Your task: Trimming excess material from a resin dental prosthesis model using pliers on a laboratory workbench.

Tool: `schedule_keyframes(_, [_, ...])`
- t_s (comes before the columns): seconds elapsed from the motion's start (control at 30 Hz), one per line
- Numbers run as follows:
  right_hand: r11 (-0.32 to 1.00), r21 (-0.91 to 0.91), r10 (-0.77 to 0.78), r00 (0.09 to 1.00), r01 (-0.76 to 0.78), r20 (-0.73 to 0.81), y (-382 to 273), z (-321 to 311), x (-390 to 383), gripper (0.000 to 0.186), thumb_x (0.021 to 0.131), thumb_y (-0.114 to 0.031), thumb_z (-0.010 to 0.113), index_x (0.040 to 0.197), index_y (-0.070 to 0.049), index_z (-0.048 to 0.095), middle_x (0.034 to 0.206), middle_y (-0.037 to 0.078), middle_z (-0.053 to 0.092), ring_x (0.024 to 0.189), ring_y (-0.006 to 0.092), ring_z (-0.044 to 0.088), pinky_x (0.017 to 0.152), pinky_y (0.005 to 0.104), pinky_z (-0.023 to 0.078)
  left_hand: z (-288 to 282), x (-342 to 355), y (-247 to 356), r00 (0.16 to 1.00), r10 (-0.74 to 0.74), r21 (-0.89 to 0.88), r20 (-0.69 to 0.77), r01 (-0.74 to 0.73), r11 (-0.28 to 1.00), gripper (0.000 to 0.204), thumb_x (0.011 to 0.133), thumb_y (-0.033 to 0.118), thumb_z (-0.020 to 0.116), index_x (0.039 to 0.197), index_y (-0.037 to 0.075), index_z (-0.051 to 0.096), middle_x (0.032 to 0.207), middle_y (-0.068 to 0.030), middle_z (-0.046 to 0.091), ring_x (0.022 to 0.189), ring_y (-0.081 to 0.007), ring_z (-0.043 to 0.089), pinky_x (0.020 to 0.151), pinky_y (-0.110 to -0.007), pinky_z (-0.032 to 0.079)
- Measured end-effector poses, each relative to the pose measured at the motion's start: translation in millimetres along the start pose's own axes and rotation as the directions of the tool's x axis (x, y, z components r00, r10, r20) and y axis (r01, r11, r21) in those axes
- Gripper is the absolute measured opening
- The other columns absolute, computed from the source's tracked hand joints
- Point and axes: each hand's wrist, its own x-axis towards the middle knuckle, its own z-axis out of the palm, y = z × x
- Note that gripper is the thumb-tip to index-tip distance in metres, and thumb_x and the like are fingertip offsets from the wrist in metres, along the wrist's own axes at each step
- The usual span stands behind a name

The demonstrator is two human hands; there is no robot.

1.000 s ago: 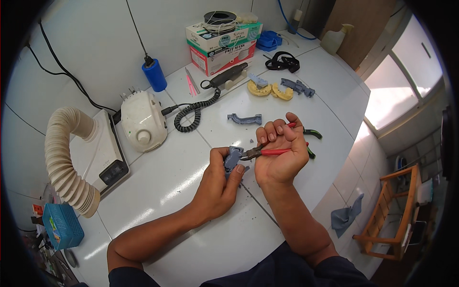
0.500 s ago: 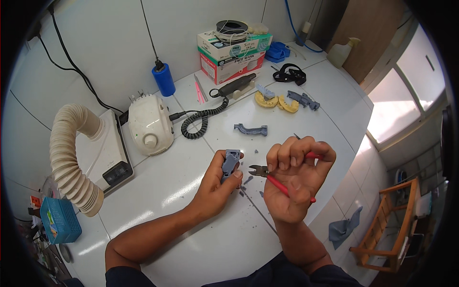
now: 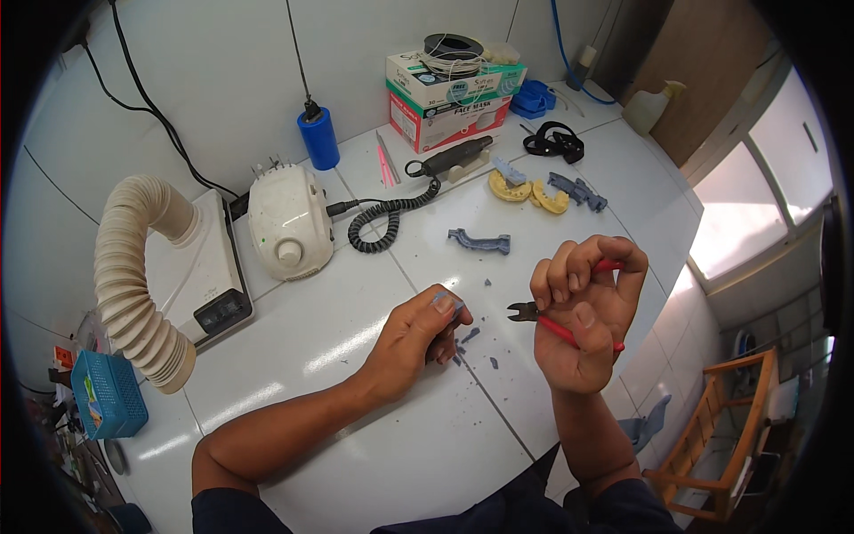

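Observation:
My left hand (image 3: 411,336) is closed round a small grey-blue moulded piece (image 3: 457,306), and the thumb and fingers hide most of it. To the right, my right hand (image 3: 583,325) is raised above the table with its palm partly turned up. It grips red-handled side cutters (image 3: 558,330), whose dark jaws are parted and point left, apart from the piece. Small grey-blue scraps (image 3: 470,335) lie on the white tabletop between the two hands. Farther back rests a longer grey-blue curved piece (image 3: 479,241).
Yellow dental models (image 3: 510,187) and another grey-blue piece (image 3: 578,191) lie at the back right. A corded handpiece (image 3: 458,155) joins a white control unit (image 3: 289,222). A ribbed hose (image 3: 133,285) bends over the left side. Mask boxes (image 3: 449,123) stand by the wall.
My left hand has turned over, so its fingers now cover the piece that showed plainly before. My right hand has moved right with the cutters, away from the left. The view has shifted slightly.

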Motion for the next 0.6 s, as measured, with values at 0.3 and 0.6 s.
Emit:
schedule_keyframes(0.3, [0.973, -0.224, -0.041, 0.999, 0.047, 0.033, 39.9, -45.7, 50.3, 0.048, 0.086, 0.000, 0.053, 0.133, 0.000, 0.041, 0.097, 0.005, 0.041, 0.080, 0.0083, 0.039, 0.070, 0.0219, 0.040, -11.5, 9.6, 16.0, 0.979, 0.201, 0.505, 0.034, -0.190, 0.842, 0.032, 0.106, 0.032, 0.046, 0.102, 0.002, 0.056, 0.075, -0.0003, 0.049, 0.067, -0.0088, 0.044, 0.063, -0.027, 0.038])
schedule_keyframes(0.6, [0.850, -0.526, 0.040, 0.990, 0.038, 0.136, 43.1, -64.8, 36.6, 0.045, 0.083, 0.000, 0.063, 0.126, -0.003, 0.049, 0.084, 0.000, 0.043, 0.068, 0.0064, 0.037, 0.058, 0.0215, 0.033, -5.4, 18.9, 26.1, 0.952, 0.280, 0.867, 0.121, -0.239, 0.437, 0.026, 0.103, 0.024, 0.055, 0.108, -0.002, 0.056, 0.089, -0.0156, 0.052, 0.079, -0.0304, 0.055, 0.074, -0.038, 0.046])
